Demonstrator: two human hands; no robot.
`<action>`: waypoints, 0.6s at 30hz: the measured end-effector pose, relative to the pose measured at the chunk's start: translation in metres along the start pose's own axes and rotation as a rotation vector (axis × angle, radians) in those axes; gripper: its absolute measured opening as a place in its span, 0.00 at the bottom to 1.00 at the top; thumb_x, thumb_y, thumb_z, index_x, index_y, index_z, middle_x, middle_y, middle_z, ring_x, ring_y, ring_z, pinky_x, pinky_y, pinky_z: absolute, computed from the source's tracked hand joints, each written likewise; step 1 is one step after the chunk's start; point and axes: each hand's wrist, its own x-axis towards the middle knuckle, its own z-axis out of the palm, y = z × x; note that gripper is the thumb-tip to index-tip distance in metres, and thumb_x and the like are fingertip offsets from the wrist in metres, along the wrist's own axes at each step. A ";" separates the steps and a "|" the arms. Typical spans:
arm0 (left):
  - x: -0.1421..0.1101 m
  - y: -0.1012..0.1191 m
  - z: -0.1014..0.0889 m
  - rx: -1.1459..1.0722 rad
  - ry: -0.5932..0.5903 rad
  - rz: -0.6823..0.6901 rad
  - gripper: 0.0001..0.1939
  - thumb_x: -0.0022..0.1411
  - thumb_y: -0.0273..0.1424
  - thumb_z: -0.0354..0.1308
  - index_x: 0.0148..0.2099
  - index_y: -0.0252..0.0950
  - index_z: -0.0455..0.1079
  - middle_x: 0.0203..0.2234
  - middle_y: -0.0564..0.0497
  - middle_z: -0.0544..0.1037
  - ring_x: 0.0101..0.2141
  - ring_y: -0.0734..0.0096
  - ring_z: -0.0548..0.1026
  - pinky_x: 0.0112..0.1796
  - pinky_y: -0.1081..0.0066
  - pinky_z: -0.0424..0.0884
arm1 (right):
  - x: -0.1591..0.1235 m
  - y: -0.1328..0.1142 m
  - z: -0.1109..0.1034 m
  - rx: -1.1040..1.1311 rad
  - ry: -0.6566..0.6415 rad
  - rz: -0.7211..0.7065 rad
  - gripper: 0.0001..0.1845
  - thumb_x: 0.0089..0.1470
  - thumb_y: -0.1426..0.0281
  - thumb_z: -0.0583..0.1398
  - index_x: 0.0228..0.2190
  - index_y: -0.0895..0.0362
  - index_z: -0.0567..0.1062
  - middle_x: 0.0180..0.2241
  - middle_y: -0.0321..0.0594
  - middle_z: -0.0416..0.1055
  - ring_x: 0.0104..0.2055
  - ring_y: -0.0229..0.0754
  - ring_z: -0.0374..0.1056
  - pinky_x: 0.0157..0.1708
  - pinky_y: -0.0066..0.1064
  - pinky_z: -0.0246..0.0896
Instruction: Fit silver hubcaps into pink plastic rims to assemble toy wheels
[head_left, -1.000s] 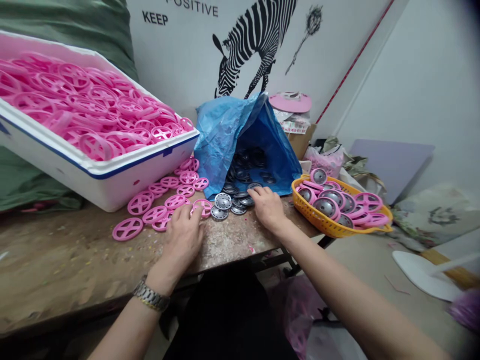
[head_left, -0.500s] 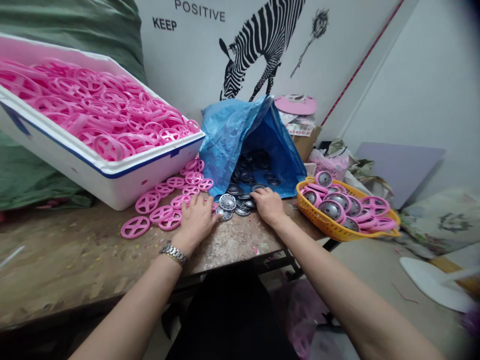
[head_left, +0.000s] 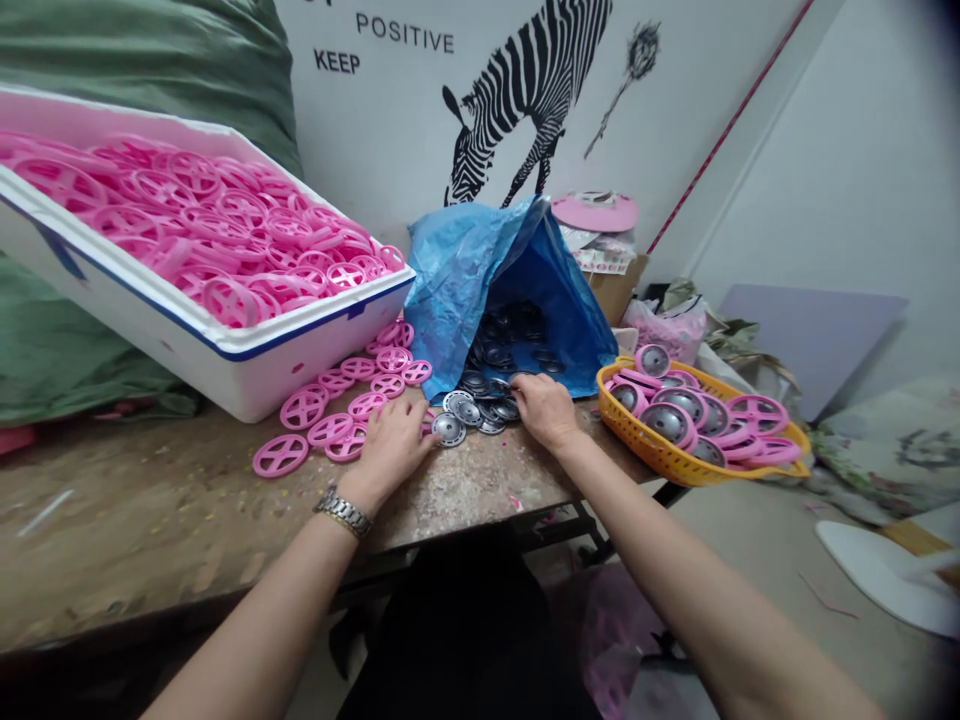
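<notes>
My left hand (head_left: pixel 395 440), with a metal watch at the wrist, lies over the pink spoked wheels (head_left: pixel 330 428) on the table. Its fingers are bent and somewhat apart, and its thumb is beside a silver-grey hubcap disc (head_left: pixel 448 430). My right hand (head_left: pixel 549 410) is at the mouth of a blue plastic bag (head_left: pixel 442 280), thumb and fingers closed on the edge of a grey hubcap disc (head_left: pixel 500 385). More dark grey discs (head_left: pixel 510 330) lie inside the bag and spill out in a pile between my hands.
A white foam box (head_left: pixel 255 385) heaped with pink wheels stands at the left. At the right table edge sits a yellow basket (head_left: pixel 652 455) holding pink wheels fitted with grey discs. A cardboard box (head_left: pixel 611 285) and bundles are behind. The worn wooden table (head_left: pixel 150 520) runs left.
My right fingers have closed on a grey disc, which now tilts up from the pile. Near my left thumb, the silver discs have shifted slightly. The whole view has moved a little.
</notes>
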 end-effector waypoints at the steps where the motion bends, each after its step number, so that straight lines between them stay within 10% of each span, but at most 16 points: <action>1: -0.001 -0.002 0.000 -0.017 -0.010 0.017 0.22 0.65 0.39 0.57 0.58 0.35 0.67 0.54 0.38 0.70 0.54 0.47 0.68 0.54 0.53 0.63 | -0.002 0.000 -0.002 0.036 0.018 0.019 0.11 0.62 0.71 0.53 0.39 0.57 0.76 0.40 0.48 0.77 0.44 0.49 0.69 0.41 0.35 0.57; 11: -0.016 -0.010 -0.017 -0.182 -0.109 0.136 0.22 0.65 0.40 0.58 0.57 0.36 0.66 0.50 0.40 0.72 0.50 0.52 0.69 0.51 0.57 0.65 | -0.040 -0.010 -0.010 0.722 0.223 0.214 0.10 0.53 0.63 0.56 0.35 0.55 0.70 0.28 0.37 0.73 0.31 0.42 0.68 0.33 0.31 0.60; 18: -0.021 -0.018 -0.008 -0.138 -0.110 0.151 0.24 0.61 0.36 0.62 0.57 0.36 0.65 0.51 0.40 0.71 0.52 0.52 0.68 0.53 0.56 0.65 | -0.066 -0.012 -0.005 0.823 0.118 0.275 0.12 0.50 0.60 0.58 0.32 0.55 0.72 0.24 0.34 0.69 0.27 0.41 0.65 0.31 0.32 0.57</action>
